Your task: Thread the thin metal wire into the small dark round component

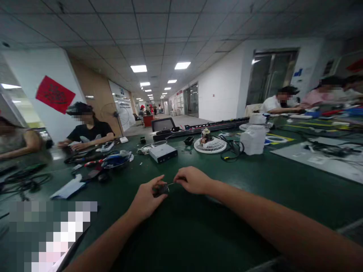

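My left hand holds a small dark block-like part between thumb and fingers, just above the green table. What kind of part it is, I cannot make out. To its right, my right hand is closed in a pinch on a thin, light-coloured piece that reaches toward the dark part. Whether this is a wire or a slim tool is too small to tell. Beyond both hands lies a silver box-shaped drive with a black front.
A white fan grille with a motor, black cables and a white housing stand at the back right. Tools and a blue bundle lie left, near a white cloth. Several people work around the table.
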`<action>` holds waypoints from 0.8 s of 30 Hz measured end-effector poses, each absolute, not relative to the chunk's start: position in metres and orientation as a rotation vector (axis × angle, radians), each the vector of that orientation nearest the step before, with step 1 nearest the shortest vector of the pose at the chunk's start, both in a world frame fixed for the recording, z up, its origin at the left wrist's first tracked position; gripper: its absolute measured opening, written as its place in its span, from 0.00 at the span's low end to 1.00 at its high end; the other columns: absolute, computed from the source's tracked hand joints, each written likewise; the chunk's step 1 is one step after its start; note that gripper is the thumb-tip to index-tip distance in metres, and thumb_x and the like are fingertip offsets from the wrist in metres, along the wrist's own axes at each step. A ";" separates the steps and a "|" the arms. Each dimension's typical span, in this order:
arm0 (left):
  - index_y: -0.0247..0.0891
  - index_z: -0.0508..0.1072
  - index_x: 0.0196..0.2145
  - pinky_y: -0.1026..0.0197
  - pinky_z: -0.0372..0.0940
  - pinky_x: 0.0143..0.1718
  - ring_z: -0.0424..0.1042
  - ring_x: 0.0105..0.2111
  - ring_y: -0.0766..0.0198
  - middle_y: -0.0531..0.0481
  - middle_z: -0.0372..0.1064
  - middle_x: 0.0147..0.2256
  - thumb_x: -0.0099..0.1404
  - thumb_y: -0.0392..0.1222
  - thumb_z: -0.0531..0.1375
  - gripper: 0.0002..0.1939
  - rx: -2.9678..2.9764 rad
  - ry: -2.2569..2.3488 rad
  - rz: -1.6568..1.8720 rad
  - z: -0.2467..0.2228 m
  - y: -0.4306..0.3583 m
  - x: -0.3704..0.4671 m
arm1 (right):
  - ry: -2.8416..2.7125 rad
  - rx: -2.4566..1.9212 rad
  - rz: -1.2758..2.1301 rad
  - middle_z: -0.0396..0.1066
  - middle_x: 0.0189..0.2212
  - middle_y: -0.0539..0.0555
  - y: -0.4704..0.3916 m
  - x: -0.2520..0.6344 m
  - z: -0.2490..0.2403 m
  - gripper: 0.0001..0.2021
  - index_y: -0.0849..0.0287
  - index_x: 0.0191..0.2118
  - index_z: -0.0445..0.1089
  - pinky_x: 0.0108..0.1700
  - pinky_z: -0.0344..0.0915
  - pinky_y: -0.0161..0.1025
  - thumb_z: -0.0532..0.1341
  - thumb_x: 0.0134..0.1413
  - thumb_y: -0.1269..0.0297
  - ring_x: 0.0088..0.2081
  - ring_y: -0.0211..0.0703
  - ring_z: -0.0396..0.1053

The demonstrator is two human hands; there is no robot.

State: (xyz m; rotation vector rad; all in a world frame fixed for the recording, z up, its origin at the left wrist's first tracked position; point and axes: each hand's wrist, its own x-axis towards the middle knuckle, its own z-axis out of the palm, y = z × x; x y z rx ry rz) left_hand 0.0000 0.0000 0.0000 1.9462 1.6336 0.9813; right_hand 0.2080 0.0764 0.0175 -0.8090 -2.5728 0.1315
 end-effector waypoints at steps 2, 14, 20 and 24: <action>0.38 0.66 0.58 0.53 0.71 0.48 0.76 0.44 0.56 0.46 0.76 0.47 0.52 0.34 0.65 0.34 1.962 1.610 0.979 -0.001 -0.001 -0.001 | -2.649 -0.757 0.211 0.77 0.36 0.54 0.076 0.210 0.016 0.12 0.58 0.39 0.78 0.40 0.63 0.36 0.59 0.52 0.73 0.38 0.44 0.72; 0.40 0.65 0.58 0.55 0.70 0.47 0.76 0.44 0.58 0.47 0.75 0.48 0.54 0.37 0.64 0.33 2.024 1.626 0.932 -0.002 0.000 -0.002 | -2.643 -0.764 0.422 0.77 0.35 0.53 0.078 0.211 0.017 0.11 0.58 0.39 0.78 0.37 0.63 0.34 0.59 0.53 0.73 0.36 0.41 0.72; 0.40 0.65 0.59 0.53 0.71 0.46 0.76 0.41 0.57 0.47 0.75 0.48 0.55 0.38 0.65 0.33 2.031 1.641 0.904 -0.003 -0.001 -0.001 | -2.612 -0.818 0.453 0.77 0.34 0.53 0.081 0.211 0.016 0.11 0.59 0.40 0.78 0.34 0.62 0.34 0.59 0.54 0.72 0.33 0.40 0.71; 0.41 0.64 0.59 0.53 0.71 0.46 0.77 0.41 0.57 0.48 0.75 0.48 0.55 0.38 0.65 0.34 2.044 1.619 0.889 -0.004 -0.001 0.000 | -2.614 -0.845 0.456 0.77 0.35 0.53 0.079 0.211 0.017 0.11 0.59 0.40 0.78 0.35 0.62 0.34 0.59 0.54 0.71 0.34 0.41 0.71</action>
